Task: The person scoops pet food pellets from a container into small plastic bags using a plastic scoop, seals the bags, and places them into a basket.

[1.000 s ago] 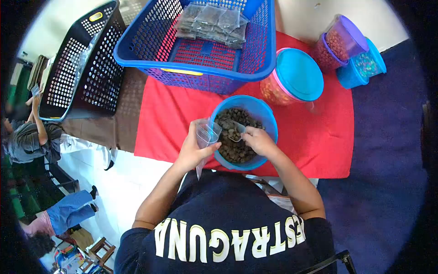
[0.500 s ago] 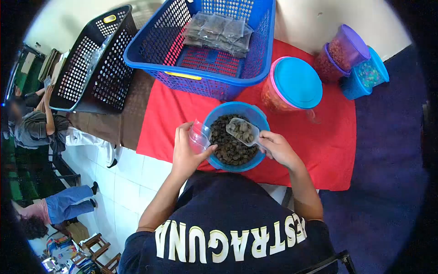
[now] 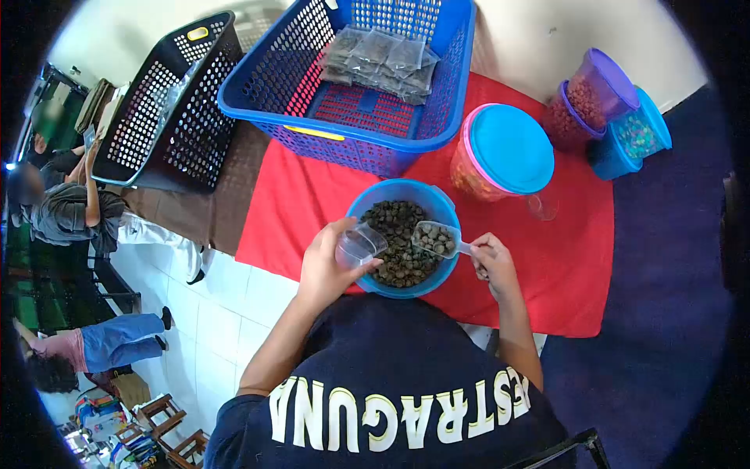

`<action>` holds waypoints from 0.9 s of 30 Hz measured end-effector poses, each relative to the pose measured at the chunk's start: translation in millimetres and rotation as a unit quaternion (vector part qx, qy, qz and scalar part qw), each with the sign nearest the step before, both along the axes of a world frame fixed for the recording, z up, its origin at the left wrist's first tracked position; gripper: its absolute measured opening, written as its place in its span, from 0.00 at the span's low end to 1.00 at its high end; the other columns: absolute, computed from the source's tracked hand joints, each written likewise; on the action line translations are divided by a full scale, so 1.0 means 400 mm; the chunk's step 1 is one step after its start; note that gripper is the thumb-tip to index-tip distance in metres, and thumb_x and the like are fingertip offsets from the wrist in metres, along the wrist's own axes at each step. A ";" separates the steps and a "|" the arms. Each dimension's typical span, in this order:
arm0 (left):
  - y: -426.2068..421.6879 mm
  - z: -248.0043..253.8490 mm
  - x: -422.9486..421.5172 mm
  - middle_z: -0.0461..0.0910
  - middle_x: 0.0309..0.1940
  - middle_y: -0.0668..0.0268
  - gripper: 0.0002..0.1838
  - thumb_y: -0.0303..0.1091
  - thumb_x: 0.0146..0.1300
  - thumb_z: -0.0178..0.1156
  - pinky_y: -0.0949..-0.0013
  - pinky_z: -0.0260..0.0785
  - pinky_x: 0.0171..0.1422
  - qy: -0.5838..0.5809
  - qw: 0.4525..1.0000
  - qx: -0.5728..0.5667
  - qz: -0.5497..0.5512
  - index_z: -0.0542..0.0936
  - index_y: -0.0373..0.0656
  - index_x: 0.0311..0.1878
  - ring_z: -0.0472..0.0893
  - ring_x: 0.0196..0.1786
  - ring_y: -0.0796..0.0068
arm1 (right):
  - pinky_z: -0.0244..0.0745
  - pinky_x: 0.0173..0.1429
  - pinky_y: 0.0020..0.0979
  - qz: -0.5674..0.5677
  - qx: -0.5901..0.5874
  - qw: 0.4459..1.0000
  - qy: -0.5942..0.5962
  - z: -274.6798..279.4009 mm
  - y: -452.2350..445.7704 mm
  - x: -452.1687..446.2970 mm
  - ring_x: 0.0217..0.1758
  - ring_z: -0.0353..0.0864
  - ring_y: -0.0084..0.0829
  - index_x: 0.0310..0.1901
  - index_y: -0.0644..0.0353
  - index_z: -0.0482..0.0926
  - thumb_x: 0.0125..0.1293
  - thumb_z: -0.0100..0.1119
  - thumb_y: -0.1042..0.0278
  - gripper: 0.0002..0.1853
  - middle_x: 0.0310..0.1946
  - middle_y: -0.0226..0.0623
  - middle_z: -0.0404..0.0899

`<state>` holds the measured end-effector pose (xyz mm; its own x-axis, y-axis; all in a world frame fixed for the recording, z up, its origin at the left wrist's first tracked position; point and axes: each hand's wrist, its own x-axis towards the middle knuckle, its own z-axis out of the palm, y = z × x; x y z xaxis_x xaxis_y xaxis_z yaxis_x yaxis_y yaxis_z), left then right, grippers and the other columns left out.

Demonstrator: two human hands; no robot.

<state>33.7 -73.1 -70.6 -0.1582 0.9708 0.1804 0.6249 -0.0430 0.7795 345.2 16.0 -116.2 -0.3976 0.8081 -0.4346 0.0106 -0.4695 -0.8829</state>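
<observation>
My left hand [image 3: 328,258] is closed on a clear plastic bag [image 3: 359,245], its mouth spread, over the left side of a blue tub [image 3: 447,207]. Small dark brown roundish pieces [image 3: 397,238] fill much of the tub; their exact kind I cannot make out. Gripped by its handle in my right hand [image 3: 494,264] is a clear scoop [image 3: 437,238], loaded with some of these pieces and held over the tub's right side. A gap separates the scoop from the bag.
Behind the tub stands a blue basket [image 3: 344,139] with flat filled packets [image 3: 383,62]. A black basket [image 3: 199,129] is at left. Lidded containers [image 3: 512,148] and stacked tubs [image 3: 617,102] stand at right on red cloth [image 3: 562,266]. Two people [image 3: 70,211] are at far left.
The loaded scoop has shifted right, away from the bag, with my right hand. My left hand has moved slightly right and the bag's mouth now faces more toward the scoop.
</observation>
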 end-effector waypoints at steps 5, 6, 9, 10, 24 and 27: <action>0.011 0.003 0.002 0.77 0.51 0.54 0.41 0.38 0.37 0.80 0.57 0.70 0.60 0.061 0.997 0.049 -0.028 0.71 0.38 0.56 0.77 0.55 0.54 | 0.51 0.20 0.18 -0.125 0.055 0.990 0.043 -0.043 -0.006 -0.013 0.18 0.58 0.13 0.40 0.58 0.73 0.71 0.53 0.62 0.08 0.19 0.23 0.65; 0.015 0.012 0.005 0.77 0.51 0.54 0.41 0.38 0.37 0.80 0.57 0.70 0.60 0.081 0.995 0.047 -0.031 0.70 0.38 0.56 0.77 0.55 0.53 | 0.51 0.20 0.18 -0.124 0.055 0.990 0.042 -0.039 -0.007 -0.019 0.18 0.58 0.13 0.40 0.58 0.73 0.71 0.53 0.62 0.08 0.19 0.23 0.65; 0.027 0.029 0.018 0.76 0.51 0.54 0.43 0.38 0.35 0.80 0.56 0.69 0.61 0.095 0.994 0.034 -0.033 0.70 0.38 0.57 0.76 0.55 0.53 | 0.52 0.20 0.19 -0.172 0.052 0.982 0.067 -0.008 -0.011 -0.042 0.17 0.57 0.14 0.40 0.58 0.73 0.73 0.50 0.60 0.10 0.18 0.23 0.64; 0.030 0.029 0.021 0.76 0.52 0.54 0.43 0.38 0.35 0.79 0.55 0.68 0.61 0.091 0.995 0.026 -0.035 0.70 0.39 0.58 0.76 0.56 0.52 | 0.53 0.20 0.19 -0.164 0.058 0.981 0.082 0.003 -0.011 -0.046 0.17 0.57 0.14 0.39 0.58 0.72 0.74 0.48 0.59 0.11 0.18 0.23 0.63; 0.037 0.017 0.037 0.74 0.54 0.55 0.43 0.37 0.37 0.78 0.55 0.66 0.63 0.054 0.997 0.007 -0.063 0.70 0.40 0.60 0.74 0.58 0.52 | 0.50 0.18 0.21 -0.121 0.076 0.980 0.139 0.078 -0.001 -0.112 0.15 0.56 0.15 0.36 0.56 0.68 0.75 0.46 0.62 0.10 0.15 0.24 0.63; 0.039 0.017 0.038 0.74 0.54 0.54 0.42 0.37 0.38 0.78 0.55 0.66 0.63 0.053 0.997 -0.004 -0.061 0.70 0.40 0.60 0.73 0.58 0.52 | 0.50 0.18 0.21 -0.121 0.079 0.980 0.134 0.077 0.002 -0.113 0.15 0.56 0.14 0.36 0.56 0.68 0.75 0.46 0.62 0.10 0.15 0.24 0.63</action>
<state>48.9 -57.4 -63.7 -0.0194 0.9829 0.1829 0.6946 -0.1184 0.7095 300.2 16.8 -85.5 -0.2699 0.9413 -0.2026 -0.3266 -0.2874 -0.9004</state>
